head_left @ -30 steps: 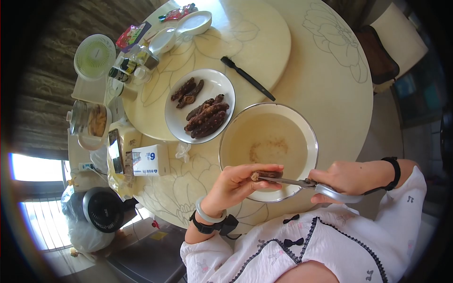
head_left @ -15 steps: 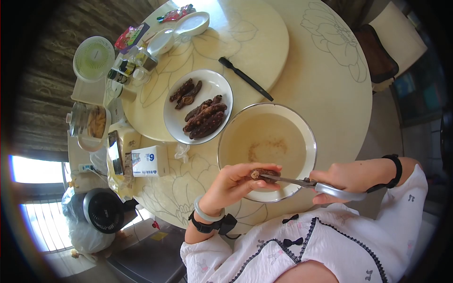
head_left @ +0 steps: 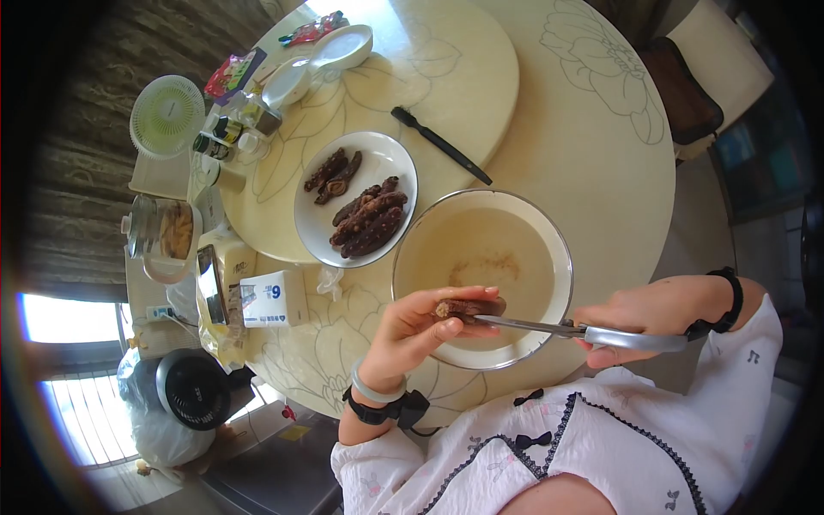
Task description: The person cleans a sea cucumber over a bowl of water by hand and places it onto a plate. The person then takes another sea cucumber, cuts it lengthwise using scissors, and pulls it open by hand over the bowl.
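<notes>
Over the near edge of a white enamel basin [head_left: 418, 219], my left hand [head_left: 403, 330] pinches a dark brown sea cucumber [head_left: 470, 308] between thumb and fingers. My right hand [head_left: 639, 311] grips grey-handled scissors [head_left: 631, 339] by the loops. Their blades point left and reach the underside of the sea cucumber, near my left fingers. Shallow cloudy water with brown bits of sediment lies in the basin. Beyond it to the left, a white plate [head_left: 388, 156] bears several more sea cucumbers [head_left: 372, 225] in two groups.
A black brush [head_left: 442, 146] lies behind the basin, on the edge of the raised round turntable [head_left: 481, 69]. Left of the basin stand a white box [head_left: 273, 298] and a glass pot [head_left: 163, 232]. Jars [head_left: 225, 137] and white bowls [head_left: 343, 47] are farther back.
My left hand has turned the sea cucumber and shifted it slightly left, showing more of its side. My right hand has drawn the scissors a little to the right.
</notes>
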Demonstrator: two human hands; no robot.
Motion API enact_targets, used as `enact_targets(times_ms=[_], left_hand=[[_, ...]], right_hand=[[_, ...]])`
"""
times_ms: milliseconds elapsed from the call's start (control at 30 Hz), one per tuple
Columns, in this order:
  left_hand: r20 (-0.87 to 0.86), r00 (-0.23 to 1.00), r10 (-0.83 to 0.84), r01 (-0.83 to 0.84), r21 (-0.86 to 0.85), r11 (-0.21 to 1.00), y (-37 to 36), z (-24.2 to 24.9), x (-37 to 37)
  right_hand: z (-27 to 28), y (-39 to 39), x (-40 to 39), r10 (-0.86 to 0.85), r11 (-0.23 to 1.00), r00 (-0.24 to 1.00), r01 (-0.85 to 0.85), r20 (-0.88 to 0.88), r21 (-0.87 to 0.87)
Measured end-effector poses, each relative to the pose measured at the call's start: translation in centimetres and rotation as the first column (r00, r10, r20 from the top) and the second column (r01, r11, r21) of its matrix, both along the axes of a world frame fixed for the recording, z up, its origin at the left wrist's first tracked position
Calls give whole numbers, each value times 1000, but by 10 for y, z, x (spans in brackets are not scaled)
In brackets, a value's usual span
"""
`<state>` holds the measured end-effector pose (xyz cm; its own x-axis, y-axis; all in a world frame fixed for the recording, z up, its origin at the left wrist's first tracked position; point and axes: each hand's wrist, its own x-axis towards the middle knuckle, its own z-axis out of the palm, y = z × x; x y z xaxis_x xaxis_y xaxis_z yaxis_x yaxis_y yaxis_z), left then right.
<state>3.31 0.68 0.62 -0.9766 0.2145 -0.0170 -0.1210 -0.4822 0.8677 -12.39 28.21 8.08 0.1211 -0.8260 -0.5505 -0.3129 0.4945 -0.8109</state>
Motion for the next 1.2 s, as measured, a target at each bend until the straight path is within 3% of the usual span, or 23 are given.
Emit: enact_targets(times_ms=[200, 267, 400, 467, 567, 600, 667, 767, 900, 967, 1000, 1067, 1200], left_hand=[[40, 982, 186, -185, -46, 982, 0, -1, -1], [39, 979, 198, -201, 110, 973, -5, -8, 0], [43, 965, 259, -263, 161, 951, -2, -12, -3], [8, 952, 306, -304, 151, 941, 1, -13, -5], [80, 952, 297, -307, 200, 930, 8, -13, -5], [81, 951, 299, -310, 201, 929, 10, -14, -5], [143, 950, 277, -304, 223, 926, 12, -15, -4], [116, 965, 234, -260, 335, 906, 9, -22, -4], [176, 941, 288, -325, 246, 913, 16, -9, -3], [270, 918, 289, -358, 257, 898, 18, -6, -3], [270, 918, 289, -359, 258, 897, 20, -4, -3], [231, 923, 307, -357, 221, 907, 22, -2, -4], [239, 942, 237, -302, 288, 909, 22, -7, -6]], right_hand=[[-3, 11, -5, -42, 995, 993, 52, 110, -91], [17, 1, -11, -96, 973, 973, 48, 209, 224], [4, 9, -12, -170, 976, 931, 113, 324, 186], [1, 8, -4, -345, 933, 849, 264, 400, 245], [2, 1, 1, -395, 901, 810, 250, 432, 356], [-1, 1, 2, -394, 901, 811, 247, 433, 357], [-15, 4, 3, -369, 929, 681, 253, 633, 270], [-27, 1, 8, -310, 951, 649, 211, 694, 227], [-23, -2, 10, -323, 946, 648, 211, 690, 245], [-19, -5, 8, -277, 958, 765, 175, 581, 226], [-15, -7, 8, -276, 958, 765, 174, 581, 226], [-8, -11, 7, -175, 975, 890, 98, 420, 200], [-7, -9, 9, -140, 982, 923, 83, 359, 171]])
